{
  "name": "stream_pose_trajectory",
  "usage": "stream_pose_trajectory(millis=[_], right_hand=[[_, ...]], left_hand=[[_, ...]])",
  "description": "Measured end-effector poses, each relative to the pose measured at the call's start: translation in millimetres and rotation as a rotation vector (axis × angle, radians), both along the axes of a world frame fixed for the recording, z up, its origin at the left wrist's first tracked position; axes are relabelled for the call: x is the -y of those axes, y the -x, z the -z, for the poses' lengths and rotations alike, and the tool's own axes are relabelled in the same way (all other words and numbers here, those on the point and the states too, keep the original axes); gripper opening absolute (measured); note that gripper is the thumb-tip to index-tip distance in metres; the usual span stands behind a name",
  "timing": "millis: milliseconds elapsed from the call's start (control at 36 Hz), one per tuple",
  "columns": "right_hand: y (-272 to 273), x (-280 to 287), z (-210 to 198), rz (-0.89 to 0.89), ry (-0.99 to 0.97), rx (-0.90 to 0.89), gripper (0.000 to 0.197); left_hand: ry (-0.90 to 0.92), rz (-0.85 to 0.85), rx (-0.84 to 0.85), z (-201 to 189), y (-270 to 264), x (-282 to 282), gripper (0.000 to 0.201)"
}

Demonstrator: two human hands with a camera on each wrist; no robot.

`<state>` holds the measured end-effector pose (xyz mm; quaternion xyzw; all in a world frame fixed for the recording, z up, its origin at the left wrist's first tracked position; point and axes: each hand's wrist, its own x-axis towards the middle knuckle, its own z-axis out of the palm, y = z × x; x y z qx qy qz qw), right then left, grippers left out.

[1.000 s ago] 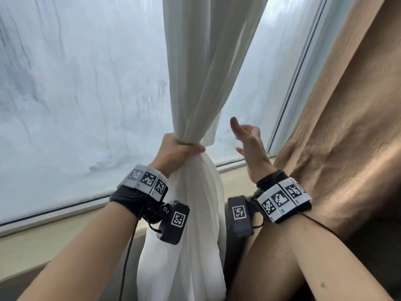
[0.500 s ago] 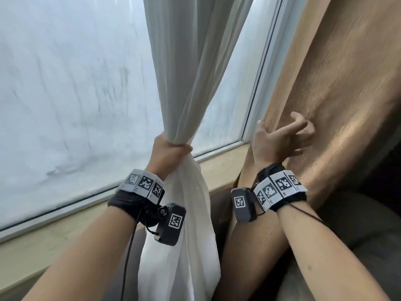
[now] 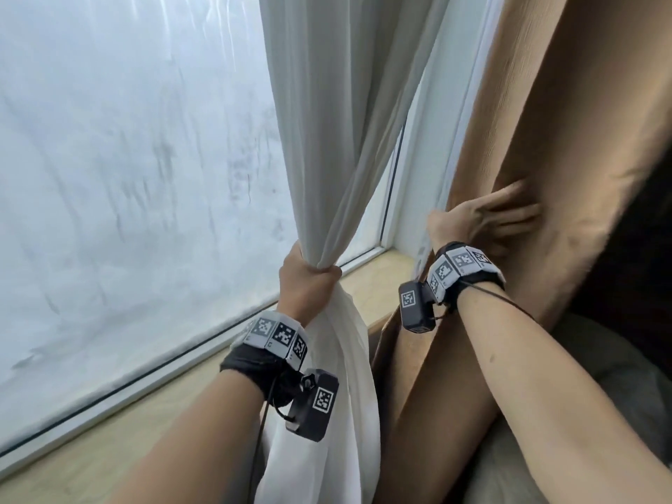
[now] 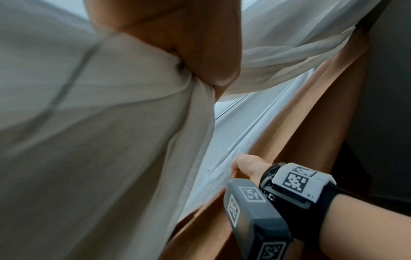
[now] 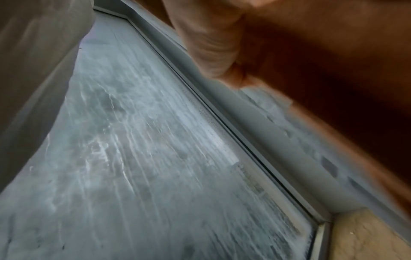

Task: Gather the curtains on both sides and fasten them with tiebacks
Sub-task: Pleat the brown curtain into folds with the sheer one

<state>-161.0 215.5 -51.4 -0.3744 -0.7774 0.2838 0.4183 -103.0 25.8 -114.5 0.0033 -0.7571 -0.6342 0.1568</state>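
A white sheer curtain (image 3: 327, 121) hangs before the window, bunched into a rope where my left hand (image 3: 305, 281) grips it in a fist above the sill. The left wrist view has those fingers (image 4: 200, 44) wrapped round the white fabric (image 4: 100, 140). To the right hangs a brown curtain (image 3: 563, 121). My right hand (image 3: 480, 220) holds its left edge, fingers spread over the front face. The thumb (image 4: 244, 165) lies on the window side by the pale lining. No tieback shows in any view.
Streaked, frosted window glass (image 3: 127, 158) fills the left. A white frame post (image 3: 429, 158) stands between the two curtains. A pale wooden sill (image 3: 109, 449) runs along the bottom. A grey cushion (image 3: 600, 376) lies at lower right.
My right hand went from open in the air to the brown curtain's edge and took hold of it. The left hand kept its grip on the white curtain.
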Motion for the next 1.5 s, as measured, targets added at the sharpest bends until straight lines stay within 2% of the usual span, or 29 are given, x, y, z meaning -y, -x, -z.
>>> stream_pose_trajectory(millis=[56, 139, 194, 333, 417, 472, 583, 639, 694, 750, 806, 889, 972, 1083, 1167, 1278, 1333, 1361, 1389, 1444, 1500], right_hand=[[10, -7, 4, -0.068, 0.042, -0.048, 0.114], [18, -21, 14, -0.269, 0.154, -0.118, 0.078], [13, -34, 20, -0.317, 0.225, -0.121, 0.051], [-16, -63, 25, -0.497, 0.316, -0.101, 0.013], [-30, -80, 25, -0.557, 0.364, -0.051, 0.03], [-42, -83, 24, -0.598, 0.424, -0.106, 0.035], [-66, -79, 25, -0.675, 0.476, -0.092, 0.018], [-75, -76, 27, -0.689, 0.428, -0.067, 0.015], [-85, -73, 26, -0.717, 0.36, -0.041, 0.011], [-92, -75, 23, -0.729, 0.287, -0.027, 0.031], [-98, -75, 20, -0.753, 0.219, 0.019, 0.038], [-109, -76, 17, -0.796, 0.193, 0.03, 0.034], [-120, -79, 13, -0.882, 0.198, 0.042, 0.016], [-128, -83, 20, -0.96, 0.221, 0.002, 0.023], [-136, -80, 41, -0.972, 0.297, -0.095, 0.016], [-137, -79, 46, -0.907, 0.286, -0.199, 0.025], [-133, -81, 42, -0.869, 0.249, -0.207, 0.041], [-134, -81, 38, -0.857, 0.226, -0.194, 0.045], [-135, -82, 36, -0.84, 0.188, -0.183, 0.04], [-136, -86, 35, -0.776, 0.036, -0.128, 0.013], [-138, -97, 36, -0.685, -0.103, -0.082, 0.025]], left_hand=[[-0.009, 0.015, 0.003, 1, 8, 0, 0.03], [-0.019, 0.047, 0.022, 1, 21, -3, 0.021], [-0.022, 0.081, 0.029, 3, 28, -7, 0.014], [-0.074, 0.186, 0.042, 6, 39, -19, 0.006], [-0.119, 0.25, 0.037, 8, 43, -33, 0.007], [-0.135, 0.322, 0.043, 7, 41, -46, 0.019], [-0.136, 0.417, 0.071, 4, 33, -75, 0.012], [-0.147, 0.433, 0.058, 4, 28, -90, 0.006], [-0.145, 0.442, 0.022, 4, 20, -106, 0.013], [-0.172, 0.487, -0.01, 4, 11, -119, 0.022], [-0.199, 0.531, -0.027, 2, 3, -127, 0.027], [-0.196, 0.553, -0.02, -1, -3, -133, 0.026], [-0.212, 0.583, 0.031, -6, -8, -136, 0.029], [-0.252, 0.62, 0.099, -10, -15, -136, 0.018], [-0.234, 0.574, 0.086, -7, -18, -140, 0.017], [-0.136, 0.457, 0.016, -2, -21, -147, 0.014], [-0.108, 0.422, -0.008, -2, -24, -152, 0.016], [-0.097, 0.402, -0.017, -3, -26, -156, 0.016], [-0.09, 0.381, -0.024, -4, -27, -159, 0.015], [-0.064, 0.336, -0.038, -4, -26, -162, 0.012], [-0.019, 0.281, -0.05, -2, -22, -159, 0.01]])
